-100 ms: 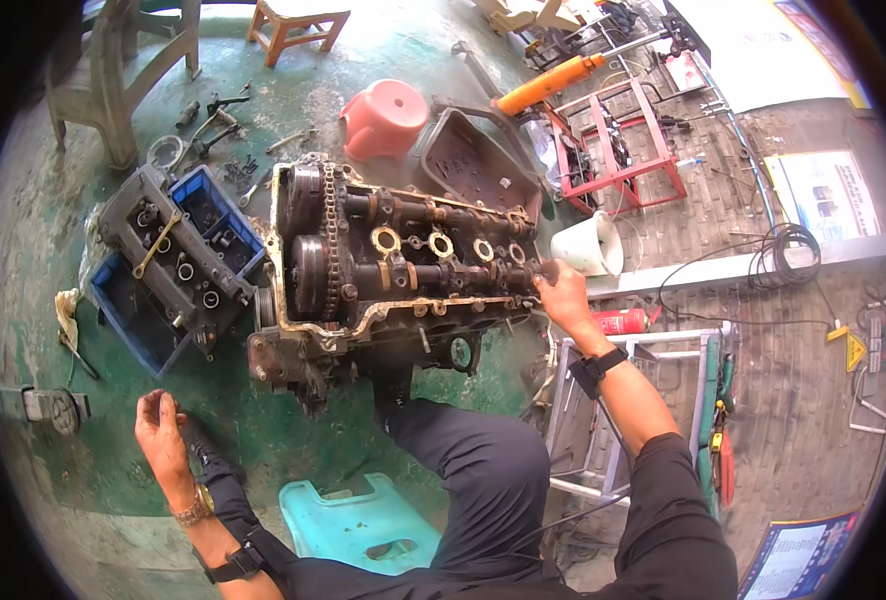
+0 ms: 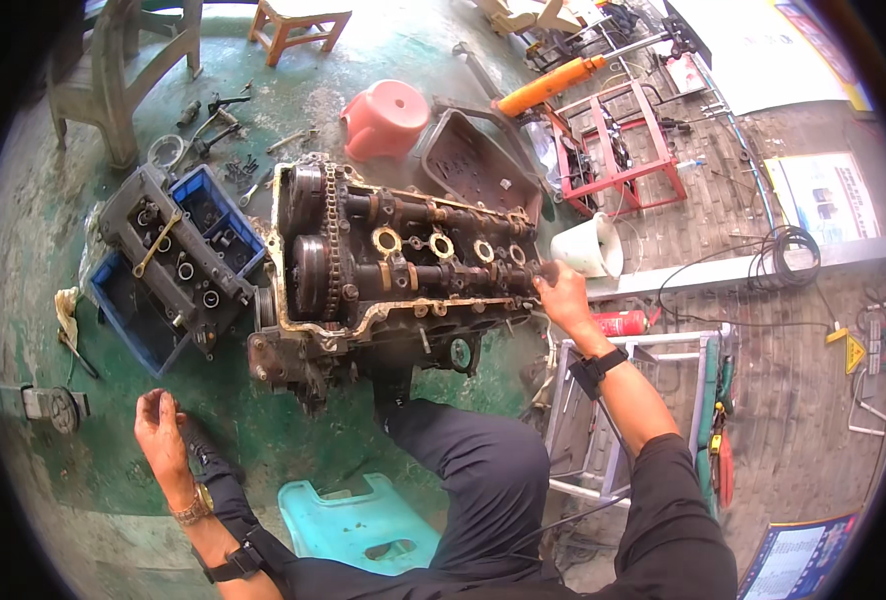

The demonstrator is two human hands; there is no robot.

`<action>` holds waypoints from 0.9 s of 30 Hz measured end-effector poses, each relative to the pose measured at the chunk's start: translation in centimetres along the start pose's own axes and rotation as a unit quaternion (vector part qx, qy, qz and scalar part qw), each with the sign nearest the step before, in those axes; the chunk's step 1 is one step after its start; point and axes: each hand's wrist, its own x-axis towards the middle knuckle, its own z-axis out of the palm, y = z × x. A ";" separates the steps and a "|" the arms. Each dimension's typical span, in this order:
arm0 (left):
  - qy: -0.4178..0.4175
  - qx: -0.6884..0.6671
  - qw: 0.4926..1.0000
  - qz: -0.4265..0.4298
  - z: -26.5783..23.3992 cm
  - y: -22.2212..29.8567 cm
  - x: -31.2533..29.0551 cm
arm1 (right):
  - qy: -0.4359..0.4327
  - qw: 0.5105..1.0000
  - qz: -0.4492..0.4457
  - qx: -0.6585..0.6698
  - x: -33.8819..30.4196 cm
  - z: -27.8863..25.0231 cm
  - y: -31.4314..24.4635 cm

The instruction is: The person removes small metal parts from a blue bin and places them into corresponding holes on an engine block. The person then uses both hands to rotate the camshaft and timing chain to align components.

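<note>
A dirty engine (image 2: 403,255) stands in front of me with its top uncovered, showing two camshafts and a timing chain (image 2: 332,240) at its left end. At the engine's right end is my right hand (image 2: 565,298), fingers bent and closed against the end of the nearer camshaft (image 2: 468,277). What those fingertips grip is hidden. Low on the left, apart from the engine, my left hand (image 2: 166,445) hangs over the green floor with thumb and fingers drawn together. Anything pinched there is too small to make out.
Left of the engine, a valve cover (image 2: 168,270) with a wrench (image 2: 158,245) on it lies across a blue crate (image 2: 128,320). Beyond stand a pink stool (image 2: 388,115) and a grimy tray (image 2: 478,165). A turquoise stool (image 2: 363,525) is below; a metal frame (image 2: 633,350) stands right.
</note>
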 end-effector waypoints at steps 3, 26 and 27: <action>0.000 -0.001 1.000 0.003 0.1 0.0 0.0 | -0.009 1.000 -0.006 -0.004 0.0 -0.2 0.0; -0.002 -0.010 1.000 0.016 -0.3 -0.7 0.3 | -0.132 0.979 -0.081 -0.129 2.5 -2.1 -1.3; -0.002 -0.009 1.000 0.016 -0.3 -0.7 0.3 | -0.139 0.981 -0.075 -0.116 2.5 -2.1 -1.2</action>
